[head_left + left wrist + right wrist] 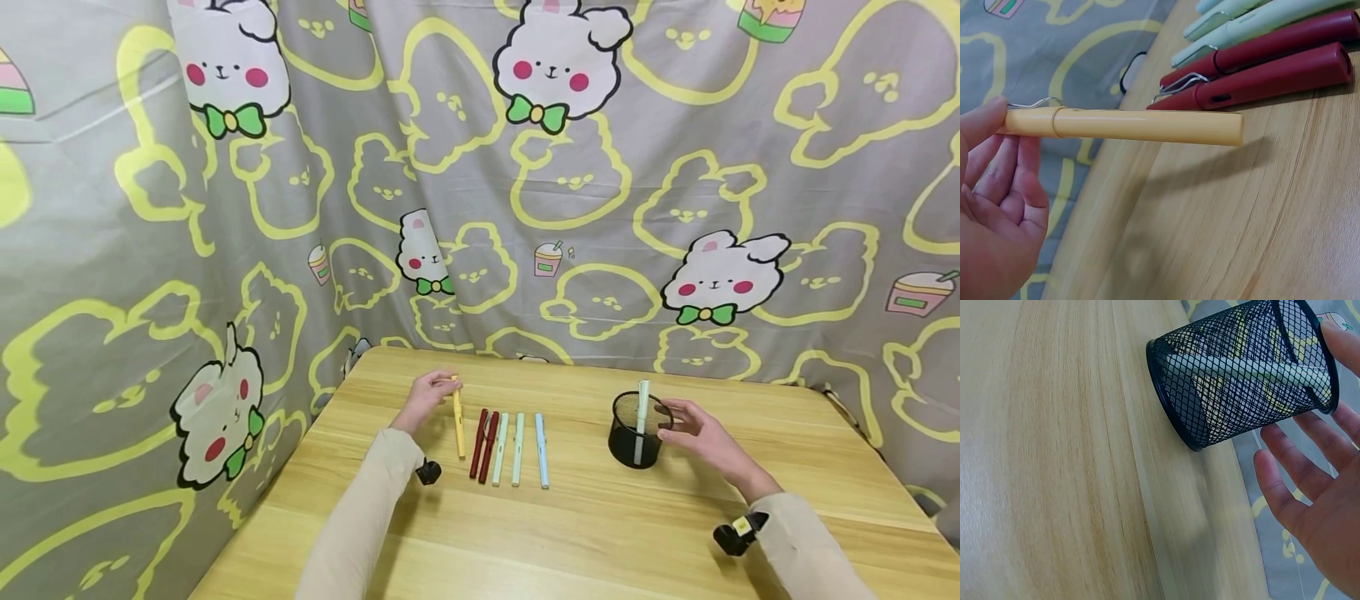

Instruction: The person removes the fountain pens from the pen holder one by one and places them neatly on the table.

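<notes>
My left hand [429, 397] pinches a yellow pen [1147, 126] near its clip end, between thumb and fingers. In the left wrist view the pen is raised off the table, its shadow beneath it. To its right lie two dark red pens [483, 446], two pale green pens [510, 448] and a light blue pen [542, 450], side by side. The black mesh pen cup [626, 446] stands upright, with a pale green pen [642, 404] inside. At the cup's right side is my right hand [701, 432], thumb and loosely extended fingers close about its rim.
The wooden table [570, 533] carries all these things. Behind it and along the left hangs a grey curtain [480, 183] with cartoon rabbits, close against the table's edges. A small black camera [735, 537] is strapped at the right wrist, another camera [428, 472] at the left.
</notes>
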Available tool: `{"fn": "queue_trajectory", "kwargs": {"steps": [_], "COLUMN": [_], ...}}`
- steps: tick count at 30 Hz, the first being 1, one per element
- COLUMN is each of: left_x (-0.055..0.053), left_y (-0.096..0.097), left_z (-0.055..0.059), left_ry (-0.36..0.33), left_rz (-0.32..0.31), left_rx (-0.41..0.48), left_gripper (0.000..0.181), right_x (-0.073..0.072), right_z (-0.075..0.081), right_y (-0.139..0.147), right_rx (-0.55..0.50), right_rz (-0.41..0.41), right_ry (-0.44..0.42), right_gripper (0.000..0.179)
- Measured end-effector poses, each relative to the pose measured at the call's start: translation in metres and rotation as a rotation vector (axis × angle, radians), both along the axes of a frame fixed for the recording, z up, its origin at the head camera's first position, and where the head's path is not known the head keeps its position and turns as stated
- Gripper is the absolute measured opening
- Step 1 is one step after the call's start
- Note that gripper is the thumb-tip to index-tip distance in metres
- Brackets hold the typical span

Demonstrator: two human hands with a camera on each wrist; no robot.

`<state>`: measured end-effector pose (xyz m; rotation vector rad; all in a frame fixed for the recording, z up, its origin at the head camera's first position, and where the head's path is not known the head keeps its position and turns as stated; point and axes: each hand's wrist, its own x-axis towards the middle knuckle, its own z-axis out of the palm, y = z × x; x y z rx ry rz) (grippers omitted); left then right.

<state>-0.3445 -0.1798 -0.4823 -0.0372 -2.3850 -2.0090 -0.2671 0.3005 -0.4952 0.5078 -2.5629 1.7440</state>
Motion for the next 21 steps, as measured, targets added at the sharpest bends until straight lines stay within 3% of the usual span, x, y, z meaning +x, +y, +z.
{"fn": "queue_trajectory", "kwargs": {"steps": [12, 21], "left_x": [-0.001, 0.000], "left_y": [-0.004, 0.000], "left_z": [-0.007, -0.013], "left_ry": [-0.038, -0.039], "left_rz": [-0.033, -0.018], "left_rx": [-0.086, -0.071], "left_gripper": [0.034, 0.032], "right_x": [-0.001, -0.001], "right_z": [-0.001, -0.001], "right_y": [0.000, 0.000], "right_rx": [-0.003, -0.010], "right_rz": [-0.005, -0.004], "right_ry": [0.010, 0.008], "right_gripper": [0.059, 0.059]}}
